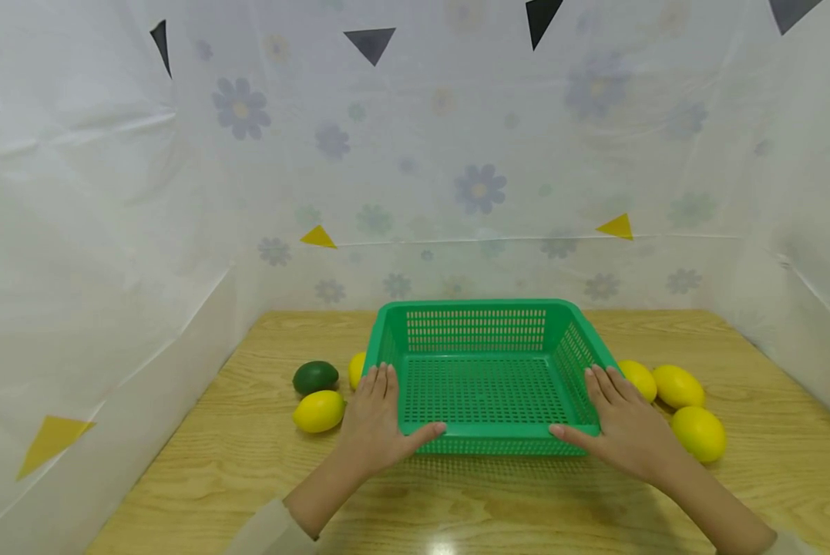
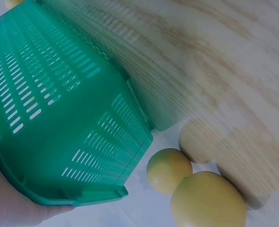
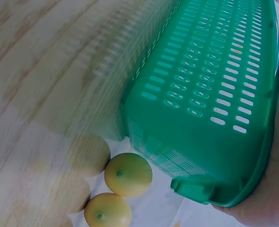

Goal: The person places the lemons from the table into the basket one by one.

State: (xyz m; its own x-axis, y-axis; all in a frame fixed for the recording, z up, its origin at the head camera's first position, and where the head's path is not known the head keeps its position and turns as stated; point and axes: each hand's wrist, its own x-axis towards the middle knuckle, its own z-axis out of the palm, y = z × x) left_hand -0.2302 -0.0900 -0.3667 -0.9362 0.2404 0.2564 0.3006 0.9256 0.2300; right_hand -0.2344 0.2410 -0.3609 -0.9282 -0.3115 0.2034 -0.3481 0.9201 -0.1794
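Observation:
A green plastic basket [image 1: 484,430] with slotted walls and floor stands on the wooden table, with nothing inside it. At its near left corner my left hand [image 1: 375,432] rests on the rim, fingers straight along the side and thumb on the front edge. My right hand [image 1: 626,432] lies the same way on the near right corner. Left of the basket are a dark green fruit [image 1: 315,378], a yellow lemon [image 1: 320,412] and another lemon [image 1: 357,371] partly hidden by the rim. Three lemons [image 1: 697,434] sit beyond my right hand.
The wooden table [image 1: 213,455] ends at a white flowered sheet [image 1: 421,154] behind, with white sheeting also on both sides. In the left wrist view, lemons [image 2: 208,201] lie close to the basket's side; the right wrist view shows lemons [image 3: 128,175] there too.

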